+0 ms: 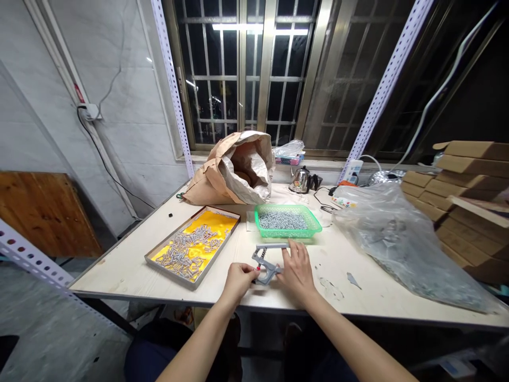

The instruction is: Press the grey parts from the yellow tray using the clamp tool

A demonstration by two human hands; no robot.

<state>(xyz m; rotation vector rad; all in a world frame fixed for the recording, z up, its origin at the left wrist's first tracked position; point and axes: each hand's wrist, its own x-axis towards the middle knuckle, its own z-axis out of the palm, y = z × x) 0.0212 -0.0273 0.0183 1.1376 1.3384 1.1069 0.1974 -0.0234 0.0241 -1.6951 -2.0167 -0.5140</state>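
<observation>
Near the front edge of the table I have a grey hand tool [267, 271] shaped like pliers, with a dark spring and a small red piece at its jaw. My right hand [297, 267] is wrapped around its two handles. Fingertips of my left hand [239, 281] are pinched together at the jaw by the red piece; whatever is between them is too small to make out. Behind the tool stands a green plastic basket [317, 225] filled with small silvery metal parts [283, 220]. To the left, similar parts [181, 254] lie scattered in a shallow yellow-lined tray [217, 219].
A large open paper sack [210, 175] lies at the back. Right of it stand a metal kettle [301, 180] and a white power strip [353, 172]. A clear plastic bag [392, 228] covers the right side, beside stacked cardboard boxes [469, 207]. Perforated shelf posts [173, 79] rise behind the table.
</observation>
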